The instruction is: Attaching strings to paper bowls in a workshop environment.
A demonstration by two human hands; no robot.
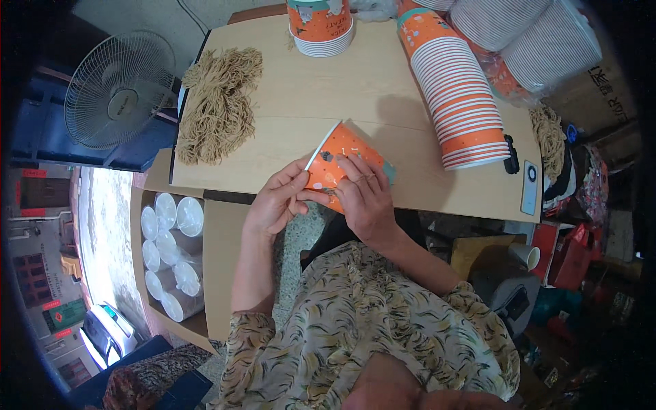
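Note:
An orange paper bucket (342, 147) with a white rim and small printed figures lies tilted on its side between my hands, over the table's near edge. My left hand (275, 198) pinches it at the white rim, thumb and fingers closed there. Across the printed wall lie the bent fingers of my right hand (367, 199), gripping the side toward the green base. Whether a cord runs between my fingers is too small to tell. A bundle of tan twisted cords (222, 106) rests at the table's left.
Nested orange buckets (465, 102) lie in a long row at right, beside a black object (511, 156) and a phone (529, 190). A short bucket stack (321, 27) stands at the far edge. Left are a fan (123, 96) and a carton (224, 266) of wrapped white stacks.

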